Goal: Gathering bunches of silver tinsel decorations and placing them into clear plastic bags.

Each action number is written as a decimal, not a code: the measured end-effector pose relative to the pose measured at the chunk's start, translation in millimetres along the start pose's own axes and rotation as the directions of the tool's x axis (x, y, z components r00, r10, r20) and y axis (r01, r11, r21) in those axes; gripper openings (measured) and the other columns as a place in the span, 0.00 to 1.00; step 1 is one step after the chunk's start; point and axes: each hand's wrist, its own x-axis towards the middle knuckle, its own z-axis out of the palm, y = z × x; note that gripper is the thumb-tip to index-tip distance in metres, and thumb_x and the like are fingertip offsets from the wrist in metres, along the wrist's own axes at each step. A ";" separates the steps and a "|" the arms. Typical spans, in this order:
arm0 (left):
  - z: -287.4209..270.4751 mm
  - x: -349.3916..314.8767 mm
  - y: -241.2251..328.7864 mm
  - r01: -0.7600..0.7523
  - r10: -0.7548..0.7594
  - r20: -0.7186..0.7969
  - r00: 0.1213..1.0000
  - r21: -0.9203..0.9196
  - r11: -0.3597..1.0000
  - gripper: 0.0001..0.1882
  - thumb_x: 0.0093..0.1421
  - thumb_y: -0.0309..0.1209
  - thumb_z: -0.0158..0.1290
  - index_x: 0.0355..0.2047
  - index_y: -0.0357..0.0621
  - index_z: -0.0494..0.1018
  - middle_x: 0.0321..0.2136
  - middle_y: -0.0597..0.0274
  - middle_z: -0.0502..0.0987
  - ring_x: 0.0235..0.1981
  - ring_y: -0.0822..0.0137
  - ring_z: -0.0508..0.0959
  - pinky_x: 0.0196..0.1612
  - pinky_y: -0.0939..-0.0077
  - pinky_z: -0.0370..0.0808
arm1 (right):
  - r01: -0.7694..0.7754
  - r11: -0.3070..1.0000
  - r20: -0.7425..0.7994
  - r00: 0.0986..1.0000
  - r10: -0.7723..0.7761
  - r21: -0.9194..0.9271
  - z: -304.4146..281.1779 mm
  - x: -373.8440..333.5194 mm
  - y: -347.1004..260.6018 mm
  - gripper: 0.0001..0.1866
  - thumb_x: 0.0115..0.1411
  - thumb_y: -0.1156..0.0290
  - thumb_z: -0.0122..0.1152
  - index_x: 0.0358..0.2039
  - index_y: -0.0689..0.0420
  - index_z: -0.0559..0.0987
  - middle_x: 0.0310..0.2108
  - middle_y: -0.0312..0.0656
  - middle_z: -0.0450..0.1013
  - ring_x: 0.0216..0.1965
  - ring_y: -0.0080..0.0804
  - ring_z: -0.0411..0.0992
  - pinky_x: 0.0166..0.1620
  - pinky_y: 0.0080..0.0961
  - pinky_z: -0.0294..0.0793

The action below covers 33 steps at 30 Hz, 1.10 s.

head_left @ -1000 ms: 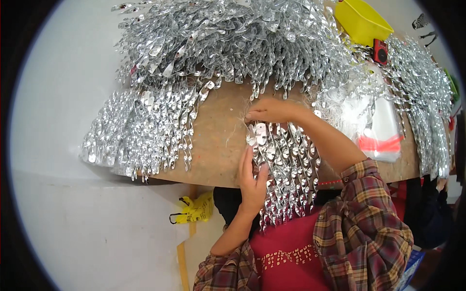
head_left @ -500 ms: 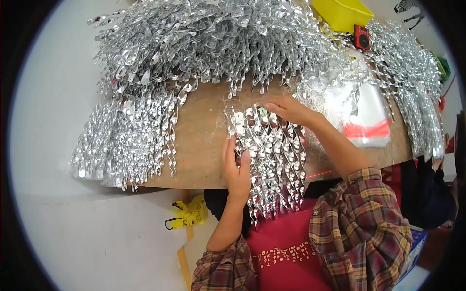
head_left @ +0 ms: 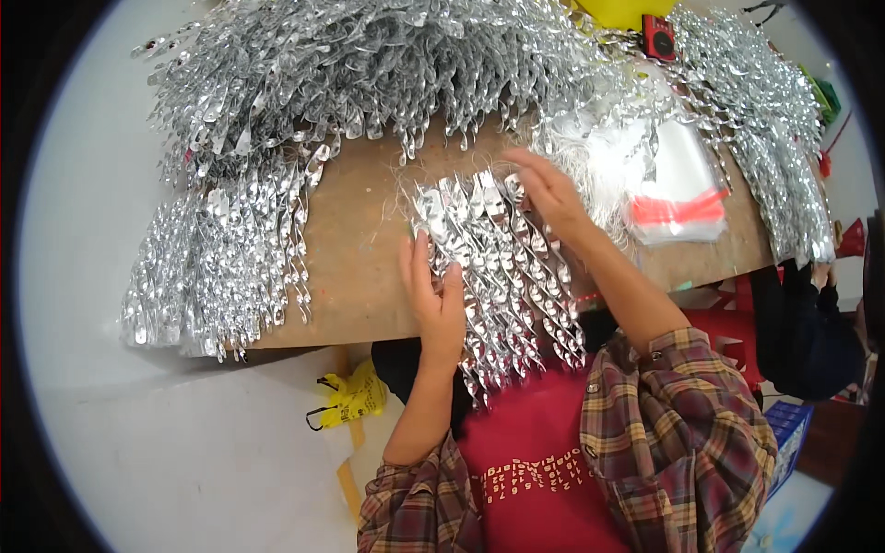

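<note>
A row of shiny silver twisted strips (head_left: 498,267) lies side by side at the table's front edge, with its lower ends hanging over toward my lap. Along the left side of these strips rests my left hand (head_left: 437,309), thumb and fingers apart. My right hand (head_left: 559,201) is at their upper right corner, fingers stretched out and gripping nothing I can see. Thin pale threads show around the strips' top ends.
A big heap of silver strips (head_left: 332,74) covers the table's (head_left: 355,249) far side. More strips hang at the left (head_left: 212,267) and right (head_left: 784,157). Clear plastic bags (head_left: 678,212) with a red band lie beside white threads (head_left: 585,157). A red device (head_left: 658,39) sits behind.
My right hand has lifted off the strips' top ends toward their right corner, its fingers now straighter. My left hand stays along the left side. The whole view has shifted slightly.
</note>
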 end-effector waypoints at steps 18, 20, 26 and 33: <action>22.3 -0.8 -21.4 -0.299 0.292 0.077 0.953 0.369 0.880 0.25 0.63 0.37 0.46 0.58 0.35 0.62 0.60 0.36 0.56 0.61 0.39 0.55 0.62 0.51 0.51 | 0.183 0.899 0.020 0.981 -0.191 -0.397 49.0 -77.8 -4.4 0.28 0.61 0.61 0.51 0.61 0.53 0.63 0.61 0.52 0.58 0.63 0.59 0.50 0.64 0.45 0.47; 20.5 6.3 -25.4 -0.368 0.356 0.116 0.927 0.466 0.804 0.25 0.63 0.37 0.46 0.57 0.36 0.62 0.59 0.35 0.57 0.60 0.39 0.56 0.62 0.50 0.52 | 0.132 0.885 -0.040 0.985 -0.167 -0.446 51.8 -77.0 -5.0 0.27 0.61 0.61 0.52 0.60 0.52 0.64 0.60 0.54 0.59 0.62 0.59 0.52 0.63 0.46 0.49; 18.9 18.7 -31.7 -0.432 0.394 0.177 0.902 0.405 0.806 0.24 0.62 0.37 0.49 0.55 0.38 0.65 0.57 0.35 0.59 0.59 0.39 0.58 0.60 0.50 0.54 | 0.134 0.817 -0.151 0.953 -0.261 -0.561 57.2 -80.3 -6.5 0.27 0.60 0.56 0.54 0.59 0.50 0.66 0.58 0.54 0.63 0.59 0.60 0.57 0.60 0.47 0.54; 10.3 12.0 -21.6 -0.258 0.213 0.169 0.962 0.314 0.914 0.27 0.61 0.38 0.51 0.57 0.36 0.63 0.61 0.36 0.55 0.62 0.45 0.55 0.62 0.57 0.53 | 0.265 0.842 -0.180 0.905 -0.385 -0.470 41.4 -82.2 -12.5 0.22 0.58 0.60 0.57 0.52 0.51 0.73 0.54 0.51 0.66 0.55 0.55 0.62 0.61 0.46 0.55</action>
